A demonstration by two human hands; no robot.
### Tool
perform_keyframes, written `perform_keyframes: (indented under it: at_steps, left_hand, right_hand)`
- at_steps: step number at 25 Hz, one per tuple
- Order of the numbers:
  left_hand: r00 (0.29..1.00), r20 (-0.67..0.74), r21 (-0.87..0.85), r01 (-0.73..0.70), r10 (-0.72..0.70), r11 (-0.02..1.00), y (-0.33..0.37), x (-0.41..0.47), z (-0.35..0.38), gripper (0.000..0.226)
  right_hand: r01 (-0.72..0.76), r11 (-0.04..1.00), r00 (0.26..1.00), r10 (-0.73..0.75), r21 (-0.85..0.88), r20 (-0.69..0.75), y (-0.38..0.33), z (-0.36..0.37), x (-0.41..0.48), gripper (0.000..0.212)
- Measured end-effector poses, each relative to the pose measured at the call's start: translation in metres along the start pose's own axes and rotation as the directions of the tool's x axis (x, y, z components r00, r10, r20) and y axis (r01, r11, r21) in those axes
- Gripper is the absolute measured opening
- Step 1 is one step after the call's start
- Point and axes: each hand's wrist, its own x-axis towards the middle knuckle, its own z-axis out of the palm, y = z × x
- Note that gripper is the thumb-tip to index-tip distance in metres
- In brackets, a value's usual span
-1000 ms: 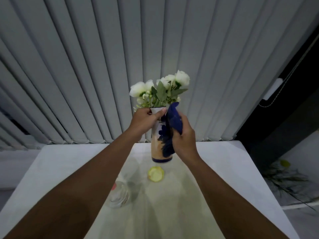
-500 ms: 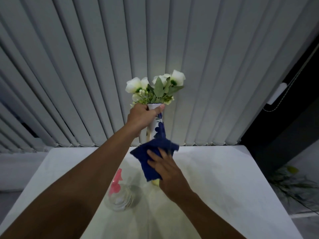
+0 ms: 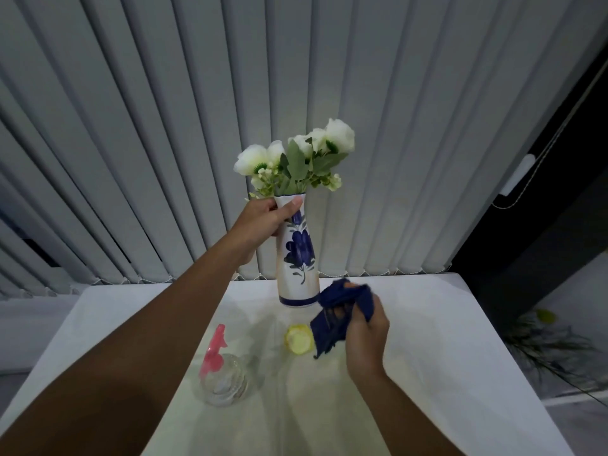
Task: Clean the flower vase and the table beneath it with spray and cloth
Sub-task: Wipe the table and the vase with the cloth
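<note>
A tall white vase with a blue flower pattern holds white flowers. My left hand grips its neck just under the rim. Whether the vase base rests on the white table or hangs just above it, I cannot tell. My right hand clutches a crumpled dark blue cloth low over the table, to the right of the vase base. A clear spray bottle with a pink trigger stands at the front left, beside my left forearm.
A small yellow round object lies on the table in front of the vase. Grey vertical blinds hang right behind the table. Beyond the table's right edge is a dark gap with green plant stems on the floor.
The vase was lifted off its spot, then brought back down at the rear of the table. My right hand left the vase body, wiped the table beneath, and moved right with the cloth bunched.
</note>
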Motion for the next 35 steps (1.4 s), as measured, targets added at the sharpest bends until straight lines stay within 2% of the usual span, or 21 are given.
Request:
perform_keyframes:
  at_steps: [2,5,7,9,11,13,15,19,20,21,22,23,24,25,26,28,30,33,35]
  left_hand:
    - [1.0,0.02,-0.012,-0.002,0.003,1.0,-0.002,-0.002,-0.001,0.024]
    - [0.999,0.031,-0.03,-0.006,0.007,1.0,-0.001,-0.005,-0.002,0.022]
    - [0.999,0.042,-0.025,-0.002,0.003,1.0,0.0,-0.008,-0.002,0.023]
    - [0.998,0.06,-0.012,0.001,0.0,1.0,0.0,-0.009,-0.003,0.028]
    - [0.998,0.068,-0.029,0.0,0.002,1.0,0.0,-0.01,-0.002,0.032]
    - [0.998,0.06,-0.043,-0.004,0.006,0.999,0.0,-0.008,0.001,0.032]
    - [0.999,0.032,-0.046,-0.003,0.004,0.999,0.0,-0.006,0.002,0.035]
    - [0.998,-0.038,-0.052,0.041,-0.043,0.998,-0.007,-0.002,-0.003,0.038]
    - [0.998,-0.042,-0.051,0.048,-0.05,0.998,-0.008,-0.002,-0.004,0.036]
    - [0.998,-0.045,-0.053,0.048,-0.05,0.997,-0.009,-0.002,-0.005,0.033]
    - [0.998,-0.052,-0.055,0.043,-0.046,0.998,-0.01,-0.001,-0.006,0.031]
    - [0.997,-0.058,-0.056,0.037,-0.04,0.998,-0.01,-0.001,-0.007,0.032]
    - [0.998,-0.055,-0.058,0.039,-0.042,0.998,-0.01,-0.001,-0.007,0.035]
    - [0.998,-0.042,-0.067,0.042,-0.045,0.997,-0.009,-0.001,-0.007,0.039]
    - [0.998,-0.023,-0.078,0.048,-0.05,0.996,-0.009,-0.001,-0.006,0.042]
    - [0.999,0.018,-0.102,0.049,-0.048,0.994,-0.009,-0.001,-0.004,0.045]
    - [0.997,0.066,-0.116,0.045,-0.037,0.992,-0.011,-0.003,-0.001,0.043]
    - [0.994,0.11,-0.144,0.041,-0.025,0.989,-0.018,-0.007,0.007,0.036]
    - [0.987,0.156,-0.134,0.06,-0.039,0.989,-0.018,-0.009,0.012,0.052]
  right_hand:
    - [0.038,0.996,0.998,-0.034,0.077,-0.062,-0.035,0.015,0.013,0.025]
    - [0.116,0.989,0.979,-0.099,0.091,-0.177,-0.078,0.034,0.033,0.022]
    - [0.174,0.981,0.967,-0.154,0.084,-0.205,-0.096,0.041,0.04,0.018]
    - [0.245,0.969,0.965,-0.244,0.004,-0.097,-0.103,0.051,0.038,0.016]
    - [0.336,0.934,0.936,-0.316,-0.121,0.155,-0.095,0.06,0.029,0.033]
    - [0.476,0.86,0.833,-0.375,-0.181,0.407,-0.071,0.063,0.016,0.065]
    - [0.609,0.77,0.73,-0.452,-0.188,0.513,-0.039,0.057,0.006,0.08]
    - [0.829,0.535,0.5,-0.579,-0.163,0.645,0.017,0.019,-0.009,0.061]
    - [0.851,0.504,0.46,-0.583,-0.146,0.669,0.029,0.009,-0.013,0.056]
    - [0.843,0.52,0.468,-0.581,-0.139,0.666,0.038,0.001,-0.017,0.054]
    - [0.797,0.586,0.531,-0.564,-0.147,0.633,0.045,-0.004,-0.021,0.051]
    - [0.69,0.703,0.658,-0.512,-0.171,0.552,0.047,-0.005,-0.027,0.049]
    - [0.511,0.841,0.81,-0.4,-0.181,0.428,0.046,-0.003,-0.032,0.047]
    - [0.304,0.939,0.921,-0.247,-0.158,0.302,0.042,0.001,-0.036,0.044]
    - [0.121,0.986,0.976,-0.097,-0.113,0.195,0.04,0.005,-0.036,0.041]
    - [-0.105,0.994,0.991,0.104,0.003,0.088,0.032,0.012,-0.03,0.036]
    - [-0.236,0.96,0.97,0.224,0.149,0.092,0.021,0.021,-0.026,0.032]
    - [-0.327,0.893,0.945,0.313,0.311,0.095,0.011,0.03,-0.029,0.029]
    - [-0.296,0.903,0.953,0.302,0.312,0.031,0.01,0.035,-0.036,0.031]
